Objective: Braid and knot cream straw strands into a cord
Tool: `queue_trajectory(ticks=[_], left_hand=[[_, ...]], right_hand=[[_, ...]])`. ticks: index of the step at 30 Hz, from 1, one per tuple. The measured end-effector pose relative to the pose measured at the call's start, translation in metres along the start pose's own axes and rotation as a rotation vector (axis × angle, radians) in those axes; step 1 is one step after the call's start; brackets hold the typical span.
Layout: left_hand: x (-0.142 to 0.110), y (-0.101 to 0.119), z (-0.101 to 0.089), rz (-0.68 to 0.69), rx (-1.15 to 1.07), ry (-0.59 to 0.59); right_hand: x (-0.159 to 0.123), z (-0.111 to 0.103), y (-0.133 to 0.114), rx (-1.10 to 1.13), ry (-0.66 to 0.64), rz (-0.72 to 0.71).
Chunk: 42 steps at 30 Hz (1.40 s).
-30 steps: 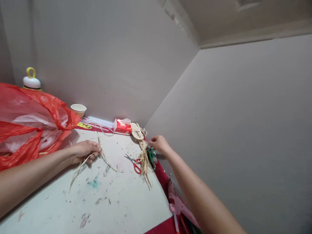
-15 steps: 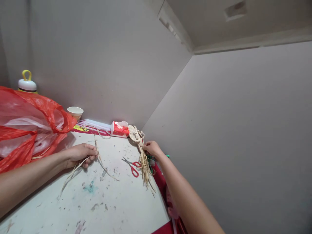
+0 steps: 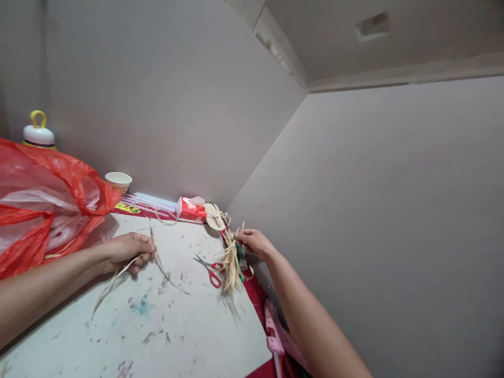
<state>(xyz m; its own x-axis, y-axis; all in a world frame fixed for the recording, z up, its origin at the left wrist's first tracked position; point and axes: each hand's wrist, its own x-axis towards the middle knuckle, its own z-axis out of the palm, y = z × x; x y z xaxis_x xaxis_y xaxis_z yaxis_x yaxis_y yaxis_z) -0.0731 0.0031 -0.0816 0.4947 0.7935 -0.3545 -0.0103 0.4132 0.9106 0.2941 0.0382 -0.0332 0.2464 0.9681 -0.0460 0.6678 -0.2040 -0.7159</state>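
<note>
My left hand (image 3: 136, 251) is closed on a few thin straw-coloured raffia strands (image 3: 163, 270), whose loose ends trail over the white tabletop. At the table's right edge my right hand (image 3: 252, 240) pinches the upper end of a raffia bundle (image 3: 230, 262), its frayed tips hanging just above the surface. Red-handled scissors (image 3: 212, 273) lie with blades partly apart, their handles next to the bundle. Behind them, a woven raffia piece (image 3: 214, 216) rests by the corner.
A red plastic bag (image 3: 59, 194) fills the left side, a yellow-and-white bottle (image 3: 38, 134) behind it. Along the wall are a paper cup (image 3: 118, 180), pale sticks (image 3: 151, 202) and a red tissue pack (image 3: 191, 209). Something pink (image 3: 273, 331) hangs at the right edge.
My right hand has lifted the raffia bundle slightly and drawn it to the right, apart from the woven piece. The left hand keeps its hold on the strands.
</note>
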Motion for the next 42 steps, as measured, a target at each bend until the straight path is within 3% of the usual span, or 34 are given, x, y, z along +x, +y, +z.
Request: queue_trajectory(ticks=[3, 6, 8, 11, 15, 19, 25, 30, 36, 42], left_hand=[[-0.001, 0.000, 0.001, 0.016, 0.005, -0.007], [0.000, 0.001, 0.001, 0.016, 0.004, -0.012], [0.000, 0.001, 0.000, 0.008, 0.004, -0.012], [0.000, 0.000, 0.000, 0.005, 0.003, -0.011], [0.002, 0.000, -0.002, 0.006, -0.007, -0.024], [0.002, -0.001, -0.002, 0.006, -0.006, -0.020], [0.001, -0.001, 0.000, 0.002, 0.011, 0.002], [0.003, -0.004, -0.002, 0.005, 0.018, 0.019], [0.004, -0.004, -0.001, 0.013, 0.016, 0.015], [0.001, -0.003, 0.000, 0.017, 0.025, 0.017]], right_hand=[[0.002, -0.001, -0.003, -0.081, 0.163, -0.021], [0.004, 0.006, -0.011, -0.276, 0.338, -0.182], [0.006, 0.017, -0.015, -0.451, 0.280, -0.278], [0.010, 0.035, -0.015, -0.584, 0.113, -0.254], [0.017, 0.051, -0.008, -0.671, 0.107, -0.153], [0.022, 0.050, -0.001, -0.672, 0.120, -0.110], [0.019, 0.048, 0.009, -0.535, 0.146, -0.118], [0.017, 0.046, 0.010, -0.231, 0.164, -0.170], [0.012, 0.024, 0.008, 0.197, 0.171, -0.129], [0.008, 0.000, 0.002, 0.440, 0.294, -0.162]])
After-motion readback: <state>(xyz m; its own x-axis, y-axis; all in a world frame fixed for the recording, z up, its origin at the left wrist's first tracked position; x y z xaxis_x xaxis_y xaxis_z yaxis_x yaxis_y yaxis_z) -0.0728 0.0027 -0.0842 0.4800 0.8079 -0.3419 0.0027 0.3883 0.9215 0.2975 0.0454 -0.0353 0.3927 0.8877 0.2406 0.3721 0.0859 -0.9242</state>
